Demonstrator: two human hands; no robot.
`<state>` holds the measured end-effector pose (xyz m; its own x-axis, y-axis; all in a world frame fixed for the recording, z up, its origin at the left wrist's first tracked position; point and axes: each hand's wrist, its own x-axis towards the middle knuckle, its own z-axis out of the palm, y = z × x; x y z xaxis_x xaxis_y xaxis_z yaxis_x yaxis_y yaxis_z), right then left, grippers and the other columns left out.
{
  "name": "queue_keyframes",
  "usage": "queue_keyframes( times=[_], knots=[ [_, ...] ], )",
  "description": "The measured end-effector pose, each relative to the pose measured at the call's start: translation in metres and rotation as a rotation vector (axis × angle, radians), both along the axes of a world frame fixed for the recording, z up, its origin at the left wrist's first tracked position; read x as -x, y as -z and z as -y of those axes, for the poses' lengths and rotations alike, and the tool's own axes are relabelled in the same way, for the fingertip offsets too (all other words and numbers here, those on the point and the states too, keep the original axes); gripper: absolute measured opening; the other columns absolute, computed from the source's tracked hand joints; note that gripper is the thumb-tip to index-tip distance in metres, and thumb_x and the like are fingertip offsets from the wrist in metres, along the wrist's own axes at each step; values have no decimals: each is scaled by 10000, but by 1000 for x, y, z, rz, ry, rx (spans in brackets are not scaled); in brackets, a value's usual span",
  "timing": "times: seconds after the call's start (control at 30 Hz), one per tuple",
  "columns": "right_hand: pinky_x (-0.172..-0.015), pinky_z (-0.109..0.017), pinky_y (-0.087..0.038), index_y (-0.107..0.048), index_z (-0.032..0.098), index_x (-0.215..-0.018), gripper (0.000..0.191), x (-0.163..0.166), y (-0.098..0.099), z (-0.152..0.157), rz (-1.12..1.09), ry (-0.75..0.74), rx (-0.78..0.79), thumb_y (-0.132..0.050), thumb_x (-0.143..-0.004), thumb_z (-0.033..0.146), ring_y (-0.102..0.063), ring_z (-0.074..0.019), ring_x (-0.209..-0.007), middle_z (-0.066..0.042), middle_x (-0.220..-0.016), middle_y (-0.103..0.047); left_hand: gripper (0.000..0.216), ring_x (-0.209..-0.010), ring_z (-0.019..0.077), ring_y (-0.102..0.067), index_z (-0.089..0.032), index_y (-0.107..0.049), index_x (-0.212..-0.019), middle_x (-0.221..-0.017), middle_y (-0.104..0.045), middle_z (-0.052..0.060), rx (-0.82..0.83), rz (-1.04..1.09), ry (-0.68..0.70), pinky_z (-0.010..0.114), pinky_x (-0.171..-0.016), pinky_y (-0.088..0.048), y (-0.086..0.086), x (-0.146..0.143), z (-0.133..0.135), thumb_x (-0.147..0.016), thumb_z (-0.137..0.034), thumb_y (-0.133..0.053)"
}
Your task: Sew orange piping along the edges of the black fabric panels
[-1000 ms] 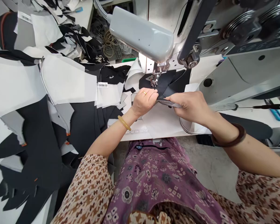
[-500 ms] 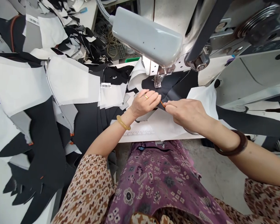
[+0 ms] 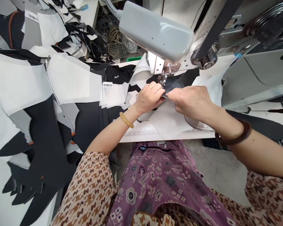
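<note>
The big grey industrial sewing machine (image 3: 226,47) fills the far side of the white desk (image 3: 141,135), its pale lamp housing (image 3: 155,29) hanging low over the work and hiding part of the needle area. To the left, a broad heap of cut black and white fabric panels (image 3: 49,103) crowds the surface and waits unstitched, so most of the pile looks yet to be sewn. The black fabric piece (image 3: 176,82) in hand lies right at the metal presser foot (image 3: 162,80), apparently only just being lined up. The left hand (image 3: 149,99) and right hand (image 3: 191,102) meet just in front of the foot, each grip pressed together, pinching the fabric's near edge. A white paper pattern sheet (image 3: 167,121) lies beneath them.
</note>
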<state>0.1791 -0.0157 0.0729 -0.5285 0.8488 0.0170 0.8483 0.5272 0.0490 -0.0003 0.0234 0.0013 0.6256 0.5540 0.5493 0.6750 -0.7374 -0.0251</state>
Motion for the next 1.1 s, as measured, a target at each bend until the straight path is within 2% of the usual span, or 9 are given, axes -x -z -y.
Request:
queue_keyframes(
  times=[0.1,0.23,0.37,0.43,0.53,0.63,0.77,0.93,1.1],
  knots=[
    [-561,-257,-127,-549,170,-758,171,3,-15,-9,53,78,4,-415,-675,103,-362,-92,-593,-17,-692,-543,292,-769,198,-531,-174,-553,-767,-757,-574,66,-40,14,34,326,-643,-388,-3,-1,-8,-928,-308,-351],
    [-563,-247,-139,-570,164,-796,215,9,-26,-14,76,77,-10,-404,-676,100,-363,-90,-610,-19,-692,-531,228,-735,180,-517,-190,-572,-789,-751,-573,50,-50,38,67,315,-614,-385,-2,2,-12,-904,-261,-388],
    [-552,-259,-149,-577,158,-756,210,13,-17,-4,113,-33,-19,-391,-709,72,-413,-113,-633,-34,-705,-562,308,-683,179,-523,-198,-592,-736,-659,-573,45,-148,101,4,333,-585,-358,16,-2,-10,-913,-331,-379],
    [-554,-263,-159,-576,148,-737,247,13,-9,4,117,-107,-30,-352,-760,47,-422,-114,-622,-45,-678,-559,335,-705,179,-564,-194,-620,-801,-679,-615,52,-178,138,-25,346,-605,-370,28,-3,-8,-929,-351,-353],
    [-558,-263,-181,-582,135,-745,300,12,3,12,106,-198,-70,-308,-833,49,-433,-115,-614,-61,-693,-567,305,-806,169,-628,-201,-629,-979,-833,-692,66,-180,112,5,342,-649,-408,37,3,-3,-947,-282,-337],
    [-555,-264,-193,-582,123,-745,305,10,6,14,111,-238,-105,-306,-846,43,-441,-117,-614,-70,-705,-563,296,-875,149,-650,-230,-612,-1073,-940,-712,54,-184,20,74,326,-691,-443,35,12,2,-950,-224,-344],
    [-533,-259,-167,-564,122,-709,287,11,3,11,147,-216,-78,-321,-829,28,-402,-111,-569,-56,-649,-527,281,-910,147,-656,-227,-628,-1034,-946,-717,46,-227,26,100,324,-723,-459,29,14,4,-941,-191,-366],
    [-531,-260,-142,-569,130,-735,267,15,2,4,145,-154,-51,-332,-821,41,-345,-112,-547,-54,-677,-529,288,-874,160,-654,-235,-645,-965,-904,-714,55,-75,145,20,377,-791,-435,27,13,-2,-947,-246,-358],
    [-546,-267,-131,-573,134,-746,287,15,6,-1,114,-134,-76,-311,-823,45,-331,-121,-557,-57,-674,-516,332,-818,151,-641,-243,-646,-947,-845,-708,40,-90,142,-12,377,-795,-419,20,14,-7,-946,-248,-314]
  ],
)
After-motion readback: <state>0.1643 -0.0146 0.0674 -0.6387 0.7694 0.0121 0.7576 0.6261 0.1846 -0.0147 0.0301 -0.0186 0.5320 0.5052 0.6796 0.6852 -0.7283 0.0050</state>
